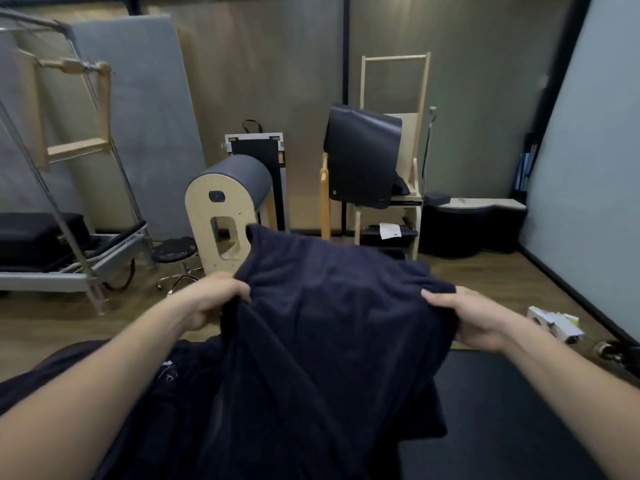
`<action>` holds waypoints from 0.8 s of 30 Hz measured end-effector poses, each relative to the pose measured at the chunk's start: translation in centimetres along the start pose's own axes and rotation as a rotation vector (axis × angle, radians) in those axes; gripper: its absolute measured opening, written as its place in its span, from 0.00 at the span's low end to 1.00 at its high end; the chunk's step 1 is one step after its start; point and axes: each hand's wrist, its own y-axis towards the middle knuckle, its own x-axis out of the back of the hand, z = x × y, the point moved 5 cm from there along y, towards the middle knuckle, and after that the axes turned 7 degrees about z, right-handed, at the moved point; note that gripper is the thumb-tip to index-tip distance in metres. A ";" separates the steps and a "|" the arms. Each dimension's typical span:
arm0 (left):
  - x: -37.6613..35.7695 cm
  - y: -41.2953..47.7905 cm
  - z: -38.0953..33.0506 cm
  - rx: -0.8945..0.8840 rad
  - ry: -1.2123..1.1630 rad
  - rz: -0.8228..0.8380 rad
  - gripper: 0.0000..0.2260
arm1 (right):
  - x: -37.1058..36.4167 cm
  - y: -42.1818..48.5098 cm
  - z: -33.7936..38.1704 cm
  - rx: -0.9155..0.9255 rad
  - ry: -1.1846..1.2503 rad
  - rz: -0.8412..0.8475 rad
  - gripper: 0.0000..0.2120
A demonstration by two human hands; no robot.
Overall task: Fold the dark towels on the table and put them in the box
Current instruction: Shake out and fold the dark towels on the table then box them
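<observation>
As left hand (207, 301) (9 o'clock) and right hand (476, 318) (3 o'clock) pinch the dark navy terry towel (329, 327), cloth hides their curled fingers' tips.

Room is dim, lit evenly from overhead; no hard shadows, no glare. Overall softness, with fine detail smeared throughout. Dark towel (332, 323) reads as near-black mass, folds barely resolved. Wide-angle distortion bends the metal frame (62, 188) at left and the wall (588, 168) at right. Forearms at the lower corners appear stretched.
</observation>
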 end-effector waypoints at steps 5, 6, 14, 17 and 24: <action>6.2 -0.6 -10.0 -0.428 -0.631 -0.116 0.18 | 1.3 -1.3 15.3 0.403 0.256 -0.126 0.12; 6.7 -1.0 -12.3 -0.515 -0.622 -0.115 0.18 | 0.5 -2.2 18.7 0.503 0.278 -0.092 0.13; 4.8 -0.1 -19.2 -0.462 -0.559 -0.131 0.08 | -1.0 0.1 22.8 0.458 -0.033 -0.258 0.10; 8.5 -3.0 -26.2 -0.697 -0.738 -0.184 0.09 | 0.1 -4.1 32.5 0.769 0.200 -0.183 0.13; 6.6 -4.1 -30.0 -0.662 0.097 -0.126 0.22 | 0.5 -2.5 30.5 0.455 -0.498 -0.273 0.13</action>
